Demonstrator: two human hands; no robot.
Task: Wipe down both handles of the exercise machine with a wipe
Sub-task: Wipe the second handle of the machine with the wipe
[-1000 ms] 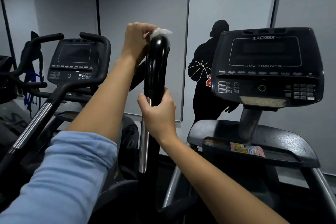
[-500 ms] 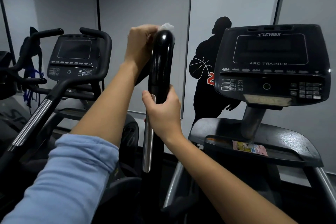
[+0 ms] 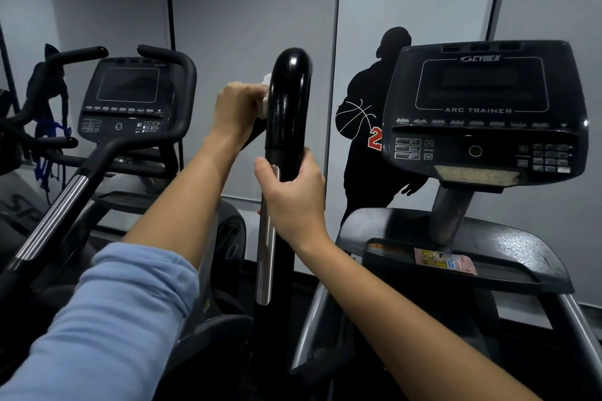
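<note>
Upright handle stands centre, nearest the camera. Left hand presses wipe against handle's left side, near its top. Right hand grips handle lower down. Console sits to the right of handle, behind it. Second machine's console sits left. Wall panels stand behind both.

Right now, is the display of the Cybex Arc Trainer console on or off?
Off, as far as visible: the console screen is dark, with no lit figures.
</note>
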